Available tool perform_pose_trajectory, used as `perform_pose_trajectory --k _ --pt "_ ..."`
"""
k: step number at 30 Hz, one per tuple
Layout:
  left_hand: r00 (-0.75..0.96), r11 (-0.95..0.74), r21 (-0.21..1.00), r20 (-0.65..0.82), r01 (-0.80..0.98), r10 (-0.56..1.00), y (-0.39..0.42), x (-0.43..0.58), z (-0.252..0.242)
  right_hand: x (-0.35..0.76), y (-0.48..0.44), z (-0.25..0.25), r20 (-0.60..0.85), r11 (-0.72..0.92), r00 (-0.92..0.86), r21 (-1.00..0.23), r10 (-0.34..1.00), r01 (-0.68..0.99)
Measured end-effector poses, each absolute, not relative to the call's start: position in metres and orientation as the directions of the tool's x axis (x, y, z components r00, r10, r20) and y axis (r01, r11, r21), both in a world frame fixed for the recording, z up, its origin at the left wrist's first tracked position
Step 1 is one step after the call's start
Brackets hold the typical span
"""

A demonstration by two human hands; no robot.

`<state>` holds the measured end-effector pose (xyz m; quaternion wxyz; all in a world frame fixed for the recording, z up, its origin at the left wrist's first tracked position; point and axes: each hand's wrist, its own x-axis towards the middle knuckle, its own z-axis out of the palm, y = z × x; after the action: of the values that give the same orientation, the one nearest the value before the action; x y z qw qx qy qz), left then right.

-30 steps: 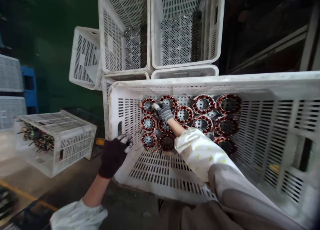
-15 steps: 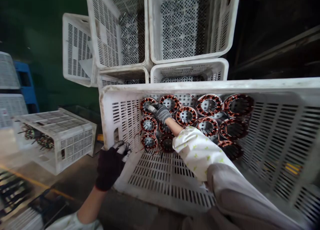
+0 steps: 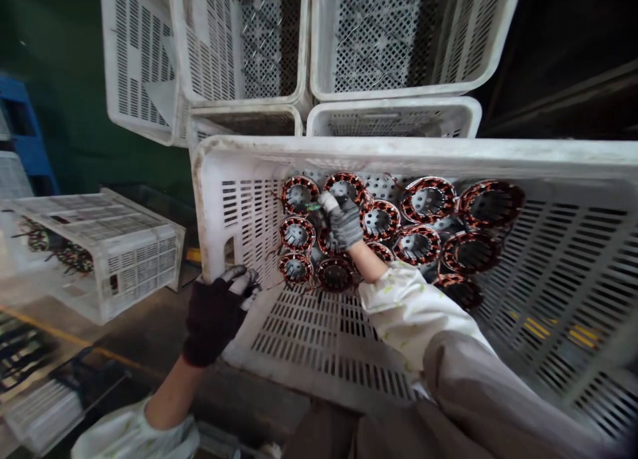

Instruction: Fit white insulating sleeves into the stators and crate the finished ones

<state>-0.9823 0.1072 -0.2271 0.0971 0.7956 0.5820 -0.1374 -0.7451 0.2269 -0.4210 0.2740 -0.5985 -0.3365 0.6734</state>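
Several copper-wound rings, one of them a ring at the far left of the back row (image 3: 299, 194), stand in a large white crate (image 3: 399, 148). Over the left part of these rings is my right hand (image 3: 343, 221) in a grey glove, its fingers drawn together. A small green and dark piece shows at its fingertips, too small to name. My left hand (image 3: 216, 313), in a dark glove with pale fingertips, is curled over the crate's left front edge.
More white crates stand behind the large one, such as the back right crate (image 3: 399, 93). At the left, a tilted white crate (image 3: 139, 266) holds wound parts. A blue rack (image 3: 27, 130) stands at the far left. A yellow line (image 3: 70, 337) runs along the floor.
My right hand has moved right, away from the far-left ring of the back row, and its fingers have drawn in. My left hand stays on the crate edge. The view has shifted slightly.
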Motion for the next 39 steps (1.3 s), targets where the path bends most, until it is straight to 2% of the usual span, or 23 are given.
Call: perform_pose_trajectory --k 3,8,13,17,21,23,25,27,29,31,36,39 --pt "0.276 -0.288 0.015 -0.342 0.957 0.898 0.111 -0.977 -0.226 -0.740 0.191 -0.414 -0.629 -0.632 -0.104 -0.775 0.770 0.002" --pt "0.323 -0.339 0.006 -0.323 0.941 0.890 0.113 -0.975 -0.225 -0.760 0.153 -0.446 -0.626 -0.632 -0.256 -0.772 0.737 0.071" --pt "0.330 -0.335 0.040 -0.308 0.941 0.892 0.114 -0.974 -0.224 -0.772 0.147 -0.469 -0.610 -0.607 -0.312 -0.786 0.728 0.118" --pt "0.320 -0.322 0.053 -0.338 0.945 0.885 0.114 -0.973 -0.222 -0.771 0.144 -0.472 -0.603 -0.593 -0.335 -0.792 0.724 0.143" --pt "0.335 -0.337 0.048 -0.301 0.940 0.893 0.115 -0.972 -0.223 -0.772 0.147 -0.471 -0.623 -0.592 -0.320 -0.781 0.714 0.201" --pt "0.346 -0.348 0.044 -0.277 0.936 0.896 0.115 -0.971 -0.223 -0.773 0.151 -0.466 -0.621 -0.600 -0.331 -0.780 0.710 0.177" --pt "0.345 -0.344 0.048 -0.261 0.938 0.902 0.116 -0.970 -0.223 -0.770 0.154 -0.457 -0.607 -0.621 -0.342 -0.780 0.717 0.081" --pt "0.326 -0.316 0.079 -0.259 0.945 0.909 0.116 -0.970 -0.223 -0.762 0.154 -0.443 -0.609 -0.639 -0.295 -0.769 0.737 -0.009" --pt "0.298 -0.278 0.110 -0.279 0.954 0.913 0.116 -0.970 -0.223 -0.753 0.146 -0.430 -0.631 -0.650 -0.222 -0.759 0.743 -0.019" --pt "0.290 -0.268 0.115 -0.281 0.957 0.915 0.116 -0.969 -0.224 -0.746 0.130 -0.422 -0.649 -0.660 -0.229 -0.750 0.726 0.034" --pt "0.299 -0.282 0.099 -0.277 0.954 0.913 0.115 -0.969 -0.226 -0.751 0.087 -0.433 -0.646 -0.613 -0.468 -0.751 0.603 0.246" --pt "0.296 -0.276 0.110 -0.285 0.955 0.912 0.114 -0.969 -0.227 -0.760 0.076 -0.444 -0.661 -0.594 -0.469 -0.744 0.586 0.305"
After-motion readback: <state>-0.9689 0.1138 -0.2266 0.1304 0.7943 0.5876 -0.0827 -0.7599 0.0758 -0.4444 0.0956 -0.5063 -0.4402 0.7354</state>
